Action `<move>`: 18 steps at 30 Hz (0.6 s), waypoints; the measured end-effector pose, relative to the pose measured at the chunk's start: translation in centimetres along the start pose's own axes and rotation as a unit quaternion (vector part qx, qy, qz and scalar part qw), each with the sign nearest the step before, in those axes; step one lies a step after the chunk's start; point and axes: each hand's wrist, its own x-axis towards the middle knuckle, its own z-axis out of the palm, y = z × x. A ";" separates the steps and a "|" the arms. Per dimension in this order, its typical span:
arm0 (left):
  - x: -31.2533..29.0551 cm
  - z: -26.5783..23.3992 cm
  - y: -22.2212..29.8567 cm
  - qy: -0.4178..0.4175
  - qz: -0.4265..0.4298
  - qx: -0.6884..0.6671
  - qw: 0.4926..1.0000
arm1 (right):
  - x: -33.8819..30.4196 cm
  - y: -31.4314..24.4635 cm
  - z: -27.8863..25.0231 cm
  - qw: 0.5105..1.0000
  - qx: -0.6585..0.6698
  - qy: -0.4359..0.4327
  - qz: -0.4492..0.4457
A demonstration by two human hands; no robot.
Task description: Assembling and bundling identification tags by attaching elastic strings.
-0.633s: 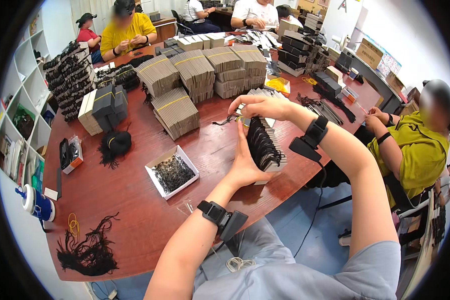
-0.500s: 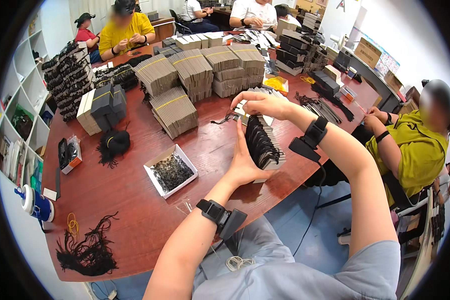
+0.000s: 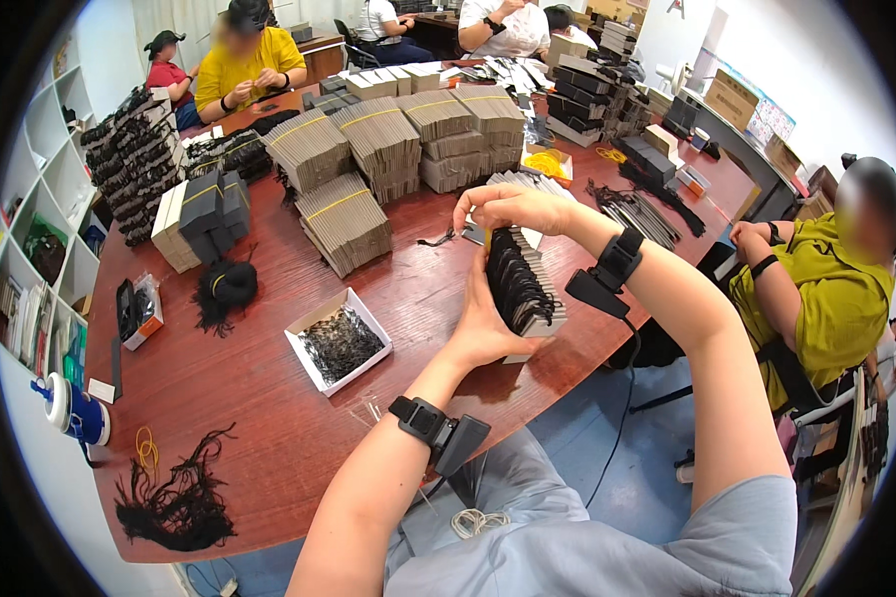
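Because its layers are loose and thin, the stack (image 3: 536, 279) seems to need a cradle, and the left hand (image 3: 480, 323) provides one: it is wrapped around the left side and near end, fingers running up the flank and thumb turned across the bottom corner, presumably to stop the pieces fanning apart. It sits just beyond the person's lap, close to the near edge of the surface (image 3: 428, 308), a spot both arms can reach without stretching.

The right hand (image 3: 513, 207) arches over the far end, fingers bent and drawn together at the top; whether they pinch a cord or a band there is hidden, so I cannot tell what they grip. Black cords (image 3: 516, 289) drape down the stack's left face, all to one side, which probably keeps them from tangling between layers.

Left of the stack, a white tray (image 3: 362, 371) holds small dark bits, its walls likely there to keep them from scattering. Beyond it, grey bundles (image 3: 346, 227) are bound with yellow bands, apparently so they can be piled without slipping. A loose heap (image 3: 176, 497) of black strands lies near the lower left corner, well apart from both hands.
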 end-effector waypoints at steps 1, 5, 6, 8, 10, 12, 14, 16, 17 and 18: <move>0.0 -0.1 0.2 0.000 -0.011 -0.032 0.999 | -0.1 0.1 0.0 1.000 0.001 0.002 0.000; 0.1 0.2 0.3 0.001 -0.026 -0.079 0.997 | -1.5 0.2 -0.2 0.997 -0.019 0.063 -0.046; 0.1 0.0 0.3 0.002 -0.027 -0.077 0.997 | -1.8 -0.3 0.0 0.994 -0.015 0.093 -0.057; 0.1 -0.3 0.2 0.002 -0.025 -0.086 0.996 | -3.0 -1.3 0.4 0.990 -0.079 0.111 -0.047; 0.0 -0.2 0.1 0.013 -0.011 -0.066 0.998 | -4.6 -2.2 1.8 0.971 -0.183 0.144 -0.054; 0.0 0.0 -0.1 0.021 0.003 -0.046 0.999 | -6.7 -3.1 3.6 0.960 -0.223 0.160 -0.061; 0.0 -0.1 0.1 0.024 -0.007 -0.044 0.999 | -8.2 -3.4 5.0 0.959 -0.224 0.164 -0.048; 0.0 -0.2 0.4 0.020 -0.020 -0.054 0.998 | -9.4 -3.1 5.9 0.952 -0.232 0.183 -0.084; 0.0 -0.2 0.4 0.017 -0.033 -0.064 0.997 | -9.7 -2.7 6.0 0.952 -0.231 0.183 -0.084; 0.0 -0.2 0.5 0.016 -0.033 -0.064 0.997 | -10.2 -2.2 6.0 0.945 -0.236 0.211 -0.088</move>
